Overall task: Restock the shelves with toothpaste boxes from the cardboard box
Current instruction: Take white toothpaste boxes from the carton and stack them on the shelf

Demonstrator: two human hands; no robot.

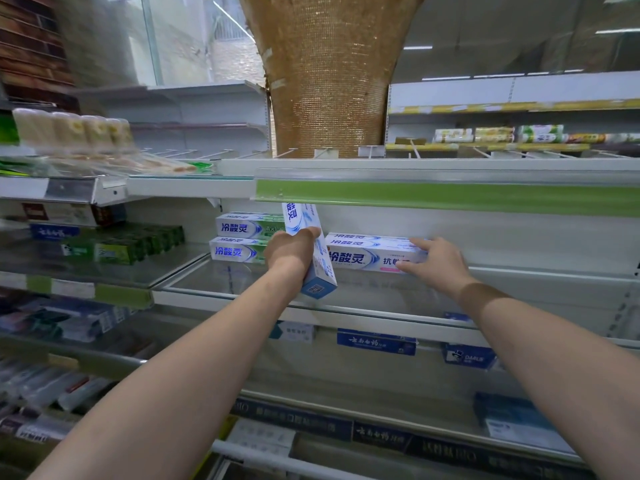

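Light, stiff toothpaste box [317, 258], clamped mid-length in the left hand [292, 252]; right hand [434, 261] rests spread on the shelved boxes [367, 252].

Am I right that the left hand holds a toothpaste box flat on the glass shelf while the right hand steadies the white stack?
Not quite: in the head view the left hand holds its toothpaste box nearly upright, tilted, not flat. The right hand does rest on the white stack.

Big gold mesh-wrapped pillar [329, 81] right behind the aisle, a brick wall [31, 46] off in the top left corner, a row of pale wrapped rolls [72, 131] sitting upper left, and colorful packets [533, 134] lined up on a yellow-edged rack far right.
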